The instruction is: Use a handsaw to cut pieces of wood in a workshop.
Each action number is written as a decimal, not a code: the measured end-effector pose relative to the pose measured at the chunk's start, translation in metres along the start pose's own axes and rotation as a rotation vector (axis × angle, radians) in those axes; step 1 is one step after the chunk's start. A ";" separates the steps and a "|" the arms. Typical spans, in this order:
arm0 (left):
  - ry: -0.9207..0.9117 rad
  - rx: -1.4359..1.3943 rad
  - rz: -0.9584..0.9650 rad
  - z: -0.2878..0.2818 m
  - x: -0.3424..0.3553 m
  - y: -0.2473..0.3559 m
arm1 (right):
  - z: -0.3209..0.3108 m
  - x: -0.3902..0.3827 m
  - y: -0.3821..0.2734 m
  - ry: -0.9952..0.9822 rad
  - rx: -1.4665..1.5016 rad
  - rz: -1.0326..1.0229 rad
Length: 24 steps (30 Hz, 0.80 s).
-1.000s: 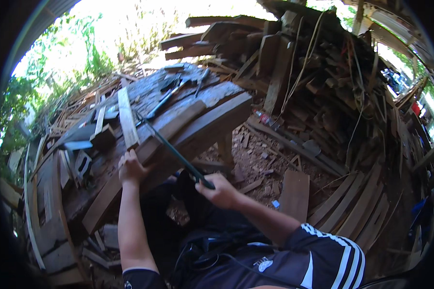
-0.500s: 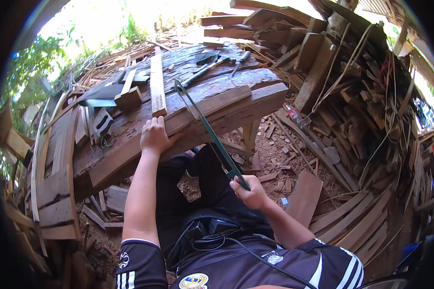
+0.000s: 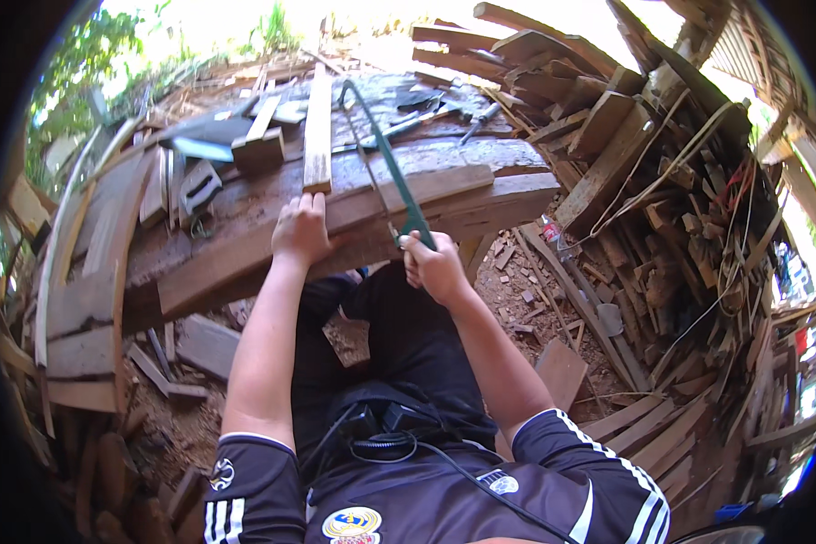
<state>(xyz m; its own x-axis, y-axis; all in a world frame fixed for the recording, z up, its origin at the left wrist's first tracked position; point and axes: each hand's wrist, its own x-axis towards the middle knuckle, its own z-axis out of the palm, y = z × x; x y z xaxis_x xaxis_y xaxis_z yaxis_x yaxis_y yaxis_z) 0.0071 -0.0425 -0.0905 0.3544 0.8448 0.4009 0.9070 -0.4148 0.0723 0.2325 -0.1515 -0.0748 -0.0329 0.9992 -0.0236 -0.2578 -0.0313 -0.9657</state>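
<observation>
My left hand (image 3: 301, 231) grips the near end of a pale wooden board (image 3: 318, 122) lying lengthwise on the rough plank bench (image 3: 208, 263), fingertips on its end. My right hand (image 3: 429, 263) is closed round the handle of a green bow saw (image 3: 388, 152), whose frame and thin blade slant up across the bench, just right of that board. Whether the blade touches wood is hard to tell. Around them on the bench lie dark-handled tools (image 3: 399, 127), a handsaw (image 3: 199, 190), a wood block (image 3: 257, 150) and several loose strips.
A tall, jumbled pile of planks (image 3: 626, 163) with loose cords rises at the right. More boards (image 3: 95, 308) lean or lie at the left. Wood scraps (image 3: 508, 281) litter the ground below the bench, with more boards (image 3: 648, 440) at the lower right. Greenery shows beyond.
My right hand has moved up and forward with the bow saw. My left hand stays at the board's end. The view has shifted, so the bench appears higher in it.
</observation>
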 end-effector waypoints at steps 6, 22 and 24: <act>0.003 0.020 0.034 -0.015 0.004 -0.001 | -0.033 -0.123 -0.004 0.018 -0.097 0.066; -0.020 -0.008 -0.005 -0.001 0.003 -0.003 | 0.002 -0.004 -0.017 0.021 -0.158 0.041; -0.022 0.012 0.002 -0.005 0.002 -0.004 | -0.006 -0.047 -0.012 0.024 -0.108 0.050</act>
<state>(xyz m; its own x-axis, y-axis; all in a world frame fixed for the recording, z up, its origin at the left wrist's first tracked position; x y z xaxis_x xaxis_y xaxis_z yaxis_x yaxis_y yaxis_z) 0.0025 -0.0412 -0.0853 0.3610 0.8514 0.3805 0.9091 -0.4123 0.0601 0.2427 -0.1976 -0.0634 -0.0194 0.9968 -0.0778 -0.1511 -0.0798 -0.9853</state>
